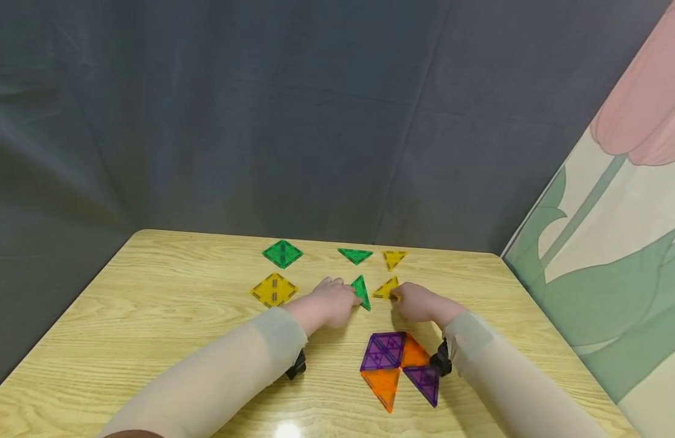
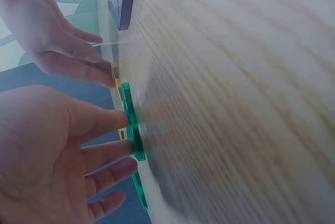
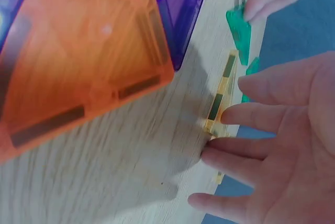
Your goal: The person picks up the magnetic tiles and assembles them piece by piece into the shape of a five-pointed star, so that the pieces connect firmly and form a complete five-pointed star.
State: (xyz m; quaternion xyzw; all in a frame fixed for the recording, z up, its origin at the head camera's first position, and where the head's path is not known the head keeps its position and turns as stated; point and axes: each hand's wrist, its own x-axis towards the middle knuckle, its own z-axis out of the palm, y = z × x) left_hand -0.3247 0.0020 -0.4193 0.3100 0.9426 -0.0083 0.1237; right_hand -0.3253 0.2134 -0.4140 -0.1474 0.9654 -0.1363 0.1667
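From my head camera, the orange and purple cluster (image 1: 385,351) is my landmark. Beyond it, my left hand (image 1: 335,302) touches the green triangle (image 1: 362,293), and my right hand (image 1: 419,302) touches the yellow triangle (image 1: 386,288). Both tiles lie between my hands, flat and just apart. The green one lies to my left hand's right, its long axis running toward the cluster; the yellow one lies to my right hand's left, its narrow tip toward the green. Each tile's nearer hand is the one touching it.

From my left wrist, past the cluster, my thumb and index meet the green triangle, fingers extended, not wrapped round it.

From my right wrist, beyond the cluster, my index reaches the yellow triangle, fingers spread and ungrasping; whether my thumb touches it, I cannot tell.
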